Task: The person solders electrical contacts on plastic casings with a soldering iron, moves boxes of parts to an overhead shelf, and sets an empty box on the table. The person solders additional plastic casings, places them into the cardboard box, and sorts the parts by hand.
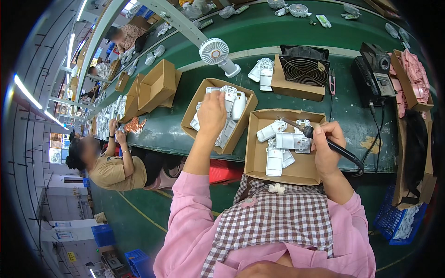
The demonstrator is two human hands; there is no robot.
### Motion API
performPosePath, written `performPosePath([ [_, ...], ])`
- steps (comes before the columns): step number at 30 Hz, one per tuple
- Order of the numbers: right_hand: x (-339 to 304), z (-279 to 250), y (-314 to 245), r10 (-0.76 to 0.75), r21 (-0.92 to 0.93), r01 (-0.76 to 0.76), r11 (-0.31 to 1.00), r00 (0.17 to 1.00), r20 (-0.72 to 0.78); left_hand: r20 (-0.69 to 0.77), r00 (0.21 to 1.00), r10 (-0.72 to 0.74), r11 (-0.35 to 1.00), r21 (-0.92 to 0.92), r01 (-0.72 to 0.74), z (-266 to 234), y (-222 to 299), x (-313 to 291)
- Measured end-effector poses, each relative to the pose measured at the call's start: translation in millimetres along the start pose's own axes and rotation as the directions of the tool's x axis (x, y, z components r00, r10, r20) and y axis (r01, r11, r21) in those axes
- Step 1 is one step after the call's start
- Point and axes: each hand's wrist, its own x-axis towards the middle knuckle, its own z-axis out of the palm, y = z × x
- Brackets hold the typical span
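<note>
My left hand [212, 115] reaches over a cardboard box [191, 99] of white plastic casings [238, 105]. Its fingers are bent together against a casing at the box's far side; the fingertips are partly hidden. In my right hand [328, 146] is a soldering iron [308, 132], gripped like a pen, its tip pointing left over a second, shallower box [303, 170]. Several white casings [274, 162] lie in that box. One wide casing [292, 140] rests across others, just below the iron's tip.
A white handheld fan [215, 52] stands behind the left box. To its right are a black fan with a grille [303, 69], tweezers [332, 83] and a soldering station [371, 78]. Pink parts [415, 76] fill a box at far right. A co-worker [116, 171] sits at left.
</note>
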Motion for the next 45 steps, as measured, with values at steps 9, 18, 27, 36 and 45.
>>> performPosePath([
  [9,2,3,-2,0.016,-0.001,-0.016,1.000,1.000,-0.020,0.385,0.886,-0.259,0.945,-0.089,0.315,-2,10,0],
  [18,2,4,-1,0.031,-0.010,-0.032,0.999,0.999,-0.023,0.549,0.819,0.166,0.984,-0.141,-0.105,-57,-87,19],
  [27,5,5,-2,0.032,-0.061,-0.035,0.998,0.998,-0.049,0.819,0.475,0.321,0.941,-0.219,-0.259,-54,-124,25],
  [36,5,7,-1,0.043,-0.072,-0.046,0.996,0.998,-0.055,0.871,0.356,0.339,0.939,-0.295,-0.175,-67,-127,33],
  [45,7,8,-1,0.048,-0.084,-0.053,0.995,0.997,-0.061,0.749,0.559,0.355,0.932,-0.233,-0.279,-95,-116,22],
])
